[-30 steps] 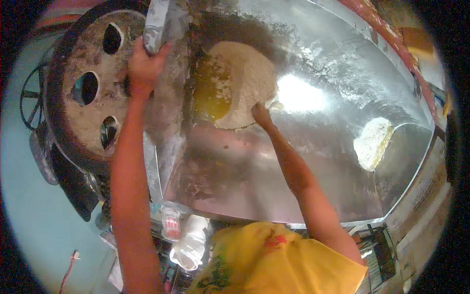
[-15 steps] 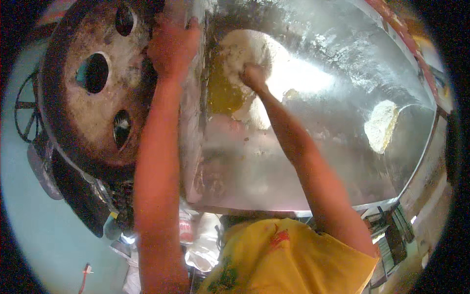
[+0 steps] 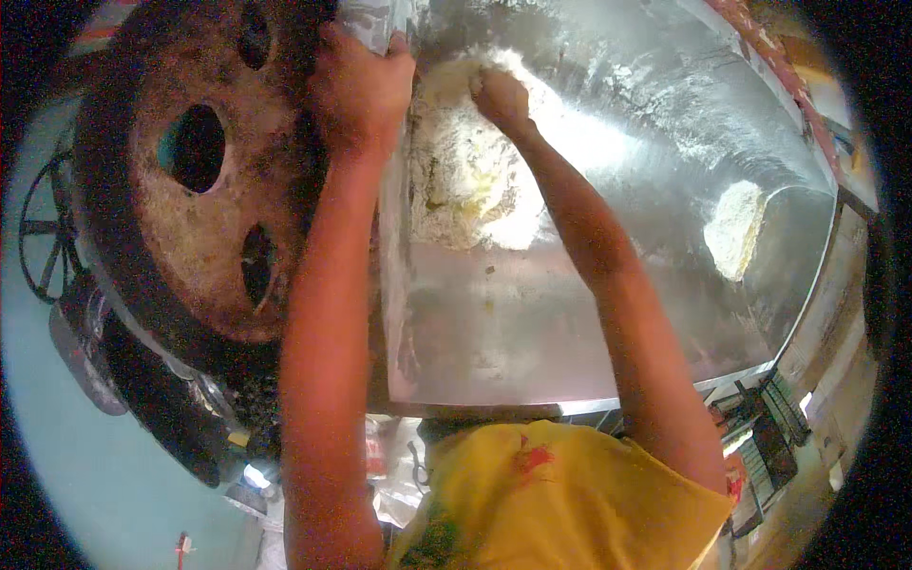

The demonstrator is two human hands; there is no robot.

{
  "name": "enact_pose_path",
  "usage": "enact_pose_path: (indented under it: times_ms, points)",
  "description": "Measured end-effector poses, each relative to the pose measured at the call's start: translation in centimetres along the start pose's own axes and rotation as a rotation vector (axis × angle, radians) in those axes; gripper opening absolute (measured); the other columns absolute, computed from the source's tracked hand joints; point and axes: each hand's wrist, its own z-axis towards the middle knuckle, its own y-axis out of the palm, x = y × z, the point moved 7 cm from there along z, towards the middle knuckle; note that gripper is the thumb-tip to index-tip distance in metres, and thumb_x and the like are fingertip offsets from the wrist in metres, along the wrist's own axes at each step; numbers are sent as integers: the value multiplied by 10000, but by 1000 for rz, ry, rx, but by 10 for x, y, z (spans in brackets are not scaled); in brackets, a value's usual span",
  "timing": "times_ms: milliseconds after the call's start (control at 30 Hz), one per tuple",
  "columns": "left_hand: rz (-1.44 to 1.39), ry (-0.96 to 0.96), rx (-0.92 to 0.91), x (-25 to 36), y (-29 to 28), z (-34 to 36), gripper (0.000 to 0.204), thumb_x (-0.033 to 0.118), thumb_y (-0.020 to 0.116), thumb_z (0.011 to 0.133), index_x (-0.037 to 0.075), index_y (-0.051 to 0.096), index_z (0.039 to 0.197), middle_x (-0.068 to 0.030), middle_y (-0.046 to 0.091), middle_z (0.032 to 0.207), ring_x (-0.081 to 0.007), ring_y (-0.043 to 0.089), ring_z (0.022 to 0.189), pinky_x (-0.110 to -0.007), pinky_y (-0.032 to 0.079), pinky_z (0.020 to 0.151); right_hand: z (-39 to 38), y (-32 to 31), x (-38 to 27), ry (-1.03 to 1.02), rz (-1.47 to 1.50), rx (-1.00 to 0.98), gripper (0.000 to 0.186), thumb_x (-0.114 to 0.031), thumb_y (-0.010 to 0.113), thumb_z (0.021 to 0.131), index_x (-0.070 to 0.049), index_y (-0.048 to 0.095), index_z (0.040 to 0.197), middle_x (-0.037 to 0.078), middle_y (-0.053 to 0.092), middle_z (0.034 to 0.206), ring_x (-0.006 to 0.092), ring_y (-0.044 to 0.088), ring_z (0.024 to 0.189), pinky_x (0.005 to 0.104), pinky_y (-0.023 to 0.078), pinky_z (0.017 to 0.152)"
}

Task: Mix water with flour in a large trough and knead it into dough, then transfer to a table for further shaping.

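A mound of white flour (image 3: 465, 161) with yellowish wet patches lies at the left side of a shiny metal worktop (image 3: 532, 328). My right hand (image 3: 502, 98) is at the mound's far edge with its fingers curled in. Whether it holds any flour is hidden. My left hand (image 3: 361, 100) is beyond the worktop's left edge, beside a big dark wheel. Its fingers are bent and the thumb points away from me. Something pale (image 3: 366, 13) shows between thumb and fingers, too little of it to name.
The dark round wheel (image 3: 195, 242), with several holes, stands close on the left. A second flour heap (image 3: 734, 231) sits on the worktop's right side. White bags (image 3: 399, 494) are below the near edge, and a dark rack (image 3: 768, 446) stands at the lower right.
The yellow wet pool beside the flour is now mostly covered with white. My right hand has moved a little farther away. In the picture, my left hand and the wheel sit farther right.
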Motion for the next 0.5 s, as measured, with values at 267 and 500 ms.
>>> enact_pose_path:
  times_ms: [267, 500]
  points:
    - [31, -4, -18, -6, -7, 6, 602, 403, 734, 823, -61, 540, 1152, -300, 682, 988, -469, 687, 902, -537, 562, 783, -207, 84, -17, 252, 371, 157, 449, -354, 536, 1003, 15, 585, 1255, 268, 611, 1262, 433, 568, 1186, 502, 435, 1016]
    - [-44, 53, -60, 13, 5, 3, 581, 402, 731, 827, -64, 543, 1118, -308, 690, 908, -477, 691, 865, -540, 565, 757, -94, 89, 63, 510, 322, -319, 459, -395, 498, 979, -51, 618, 1258, 186, 662, 1208, 348, 621, 1134, 442, 383, 1107]
